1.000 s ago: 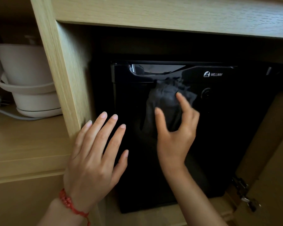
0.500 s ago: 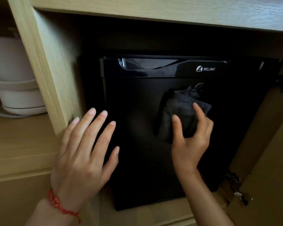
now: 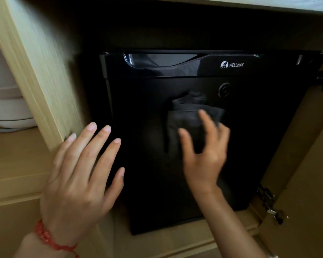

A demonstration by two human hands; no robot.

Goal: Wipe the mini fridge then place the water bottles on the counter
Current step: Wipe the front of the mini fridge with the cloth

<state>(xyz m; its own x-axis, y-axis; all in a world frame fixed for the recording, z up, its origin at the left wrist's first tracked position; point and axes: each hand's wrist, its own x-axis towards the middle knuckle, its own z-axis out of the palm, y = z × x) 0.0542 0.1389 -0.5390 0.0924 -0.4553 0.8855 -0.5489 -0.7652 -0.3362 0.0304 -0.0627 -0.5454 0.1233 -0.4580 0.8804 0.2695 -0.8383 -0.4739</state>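
A black mini fridge (image 3: 259,146) with a glossy top band and a white logo stands shut inside a light wood cabinet. My right hand (image 3: 205,151) presses a dark grey cloth (image 3: 186,116) flat against the middle of the fridge door, just below a round lock. The hand is blurred by motion. My left hand (image 3: 78,177), with a red bracelet on the wrist, lies open with fingers spread across the fridge's left edge and the wooden cabinet post (image 3: 35,75). No water bottles are in view.
A white kettle (image 3: 6,108) sits on the shelf to the left of the post. The cabinet door (image 3: 309,174) stands open on the right, with metal hinges on its inner side. The countertop edge (image 3: 268,2) runs overhead.
My right hand and the cloth have slid right from the door's upper middle, then slightly down below the lock. The view has shifted closer. My left hand has stayed at the fridge's left edge.
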